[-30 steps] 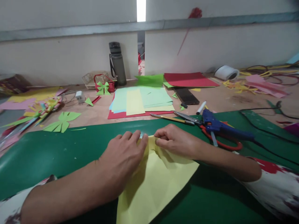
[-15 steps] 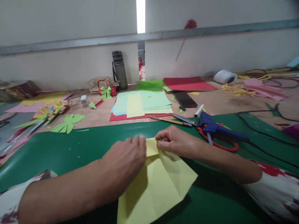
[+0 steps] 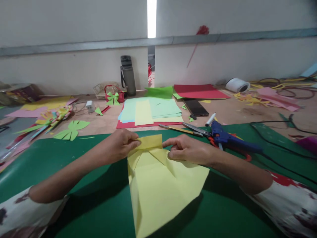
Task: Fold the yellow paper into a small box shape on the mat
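A creased sheet of yellow paper (image 3: 168, 191) is raised over the green mat (image 3: 94, 198), its far edge turned over into a narrow folded band. My left hand (image 3: 125, 143) pinches the left end of that band between thumb and fingers. At the band's right end, my right hand (image 3: 185, 148) grips the paper, thumb below and the index finger stretched along the edge. The paper's right corner spreads out under my right wrist, and its near end hangs toward me.
Right of my hands lie a blue glue gun (image 3: 235, 140) with its cord, scissors (image 3: 198, 129) and a white marker (image 3: 210, 119). Farther back are stacked coloured sheets (image 3: 165, 109), a phone (image 3: 196, 107) and a dark bottle (image 3: 128, 77). Green paper leaves (image 3: 71, 130) lie left.
My left hand has moved left and away from me, from lying over the fold to pinching its left end. The folded band now shows more fully, and the paper sits higher.
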